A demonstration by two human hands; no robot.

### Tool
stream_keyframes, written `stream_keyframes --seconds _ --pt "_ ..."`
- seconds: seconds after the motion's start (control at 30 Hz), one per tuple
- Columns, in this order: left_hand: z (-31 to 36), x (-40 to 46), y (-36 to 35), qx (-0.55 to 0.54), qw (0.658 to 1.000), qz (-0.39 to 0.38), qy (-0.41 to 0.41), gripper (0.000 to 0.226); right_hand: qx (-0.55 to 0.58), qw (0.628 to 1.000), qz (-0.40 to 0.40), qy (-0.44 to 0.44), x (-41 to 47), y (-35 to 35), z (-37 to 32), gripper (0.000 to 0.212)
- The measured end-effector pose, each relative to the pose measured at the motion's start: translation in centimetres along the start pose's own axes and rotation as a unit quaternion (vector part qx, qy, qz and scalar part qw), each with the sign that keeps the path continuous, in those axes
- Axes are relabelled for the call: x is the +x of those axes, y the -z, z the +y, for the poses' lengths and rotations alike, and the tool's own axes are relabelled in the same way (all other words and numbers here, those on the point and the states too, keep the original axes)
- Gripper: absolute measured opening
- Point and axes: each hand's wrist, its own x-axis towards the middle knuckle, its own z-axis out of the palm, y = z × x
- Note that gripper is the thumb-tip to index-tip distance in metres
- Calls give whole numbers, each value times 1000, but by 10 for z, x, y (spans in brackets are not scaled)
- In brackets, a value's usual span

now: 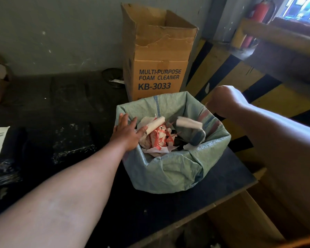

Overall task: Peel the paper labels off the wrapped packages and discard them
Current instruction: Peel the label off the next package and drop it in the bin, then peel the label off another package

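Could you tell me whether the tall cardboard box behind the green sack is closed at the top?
No, the cardboard box stands behind the green sack with its top flaps raised, so its top is open.

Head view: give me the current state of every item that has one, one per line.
Left hand: fingers straight, resting on the sack's rim.
Right hand: fingers curled, above the sack's far rim; whether it holds anything cannot be told.
Woven sack: open, rim rolled down, partly filled.
Peeled labels: crumpled inside the sack.
Blurred paper piece: over the sack's opening.
Cardboard box: upright, top flaps open.
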Motion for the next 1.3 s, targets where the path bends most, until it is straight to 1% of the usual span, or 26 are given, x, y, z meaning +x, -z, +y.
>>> stream_keyframes --seconds 0.07,0.13,0.2,0.27,0.33,0.43,0.5,0.57,0.7,0.8,0.93,1.03,1.13,1.2,1.23,1.3 --pt "1 -1 1 5 1000 -1 -3 77 -28 1000 -13 4 -1 1 -2 19" --pt "3 -2 2 9 1000 -3 -7 78 -34 999 -22 15 -1 -1 -5 22" --pt "5 -3 3 10 1000 -6 -13 79 -18 998 -21 52 -3 -3 -15 26" --pt "5 -6 5 13 1000 -10 -25 79 1 994 -15 104 -8 -4 -36 33" --pt "-5 -12 10 23 998 -12 -48 80 27 989 -39 140 -14 -7 -65 38" --pt "-39 -24 19 46 995 24 -82 76 57 979 -58 186 -15 -20 -116 42" --pt "-74 -33 24 40 996 54 -63 76 73 971 -67 216 -12 -32 -155 42" --pt "-116 -43 31 40 997 68 -25 78 78 963 -83 244 -11 -46 -195 44" --pt "-208 -65 44 48 995 60 67 79 112 946 -129 274 -19 -79 -271 44" --pt "-264 -82 44 28 992 40 120 79 137 937 -168 275 -23 -113 -318 43" --pt "-310 -94 35 -36 989 -11 146 80 140 923 -240 266 -33 -158 -362 47" --pt "-330 -90 23 -57 989 -24 132 79 152 921 -269 236 -41 -189 -382 53" --pt "-346 -80 11 -51 994 18 93 71 156 931 -268 193 -43 -215 -394 59" --pt "-357 -75 3 -52 995 29 84 63 167 934 -264 171 -41 -229 -400 62" --pt "-361 -75 -2 -46 995 20 82 62 173 935 -265 161 -39 -235 -401 63" --pt "-368 -78 -14 2 997 -7 70 64 190 933 -271 144 -38 -247 -402 65"
